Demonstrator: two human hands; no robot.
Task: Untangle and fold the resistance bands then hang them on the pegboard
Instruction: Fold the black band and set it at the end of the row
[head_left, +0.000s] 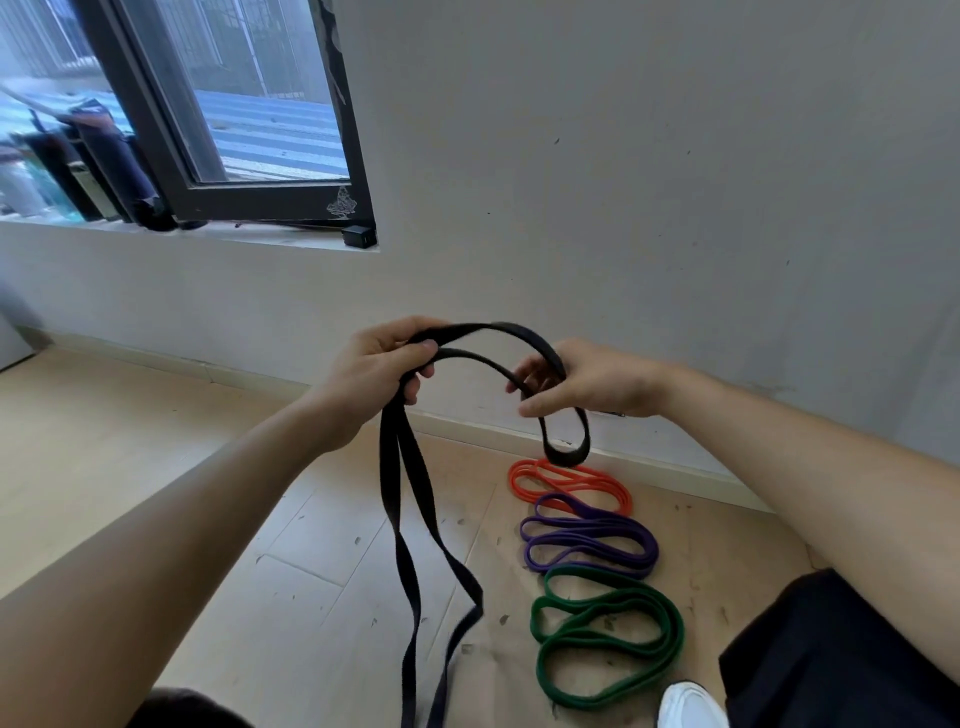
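A dark-framed window (234, 104) sits upper left above the wood floor (130, 467). The left hand (379, 369) grips the black resistance band (410, 519) — flat and doubled, it arches across to the right hand (587, 382), whose fingers curl round a small hanging loop. Its long tails drop almost vertically to the floor. To the right lie the folded orange band (571, 483), purple band (592, 540) and green band (608, 639).

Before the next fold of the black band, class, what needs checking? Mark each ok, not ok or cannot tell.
1. The left hand grips the black band: ok.
2. The right hand holds its short loop: ok.
3. Band fully gathered: not ok, long strands hang toward the floor.
4. Strands untwisted: cannot tell, lower end leaves the frame.
5. The orange band, purple band and green band lie folded on the floor: ok.
6. Pegboard within reach: cannot tell, not in view.
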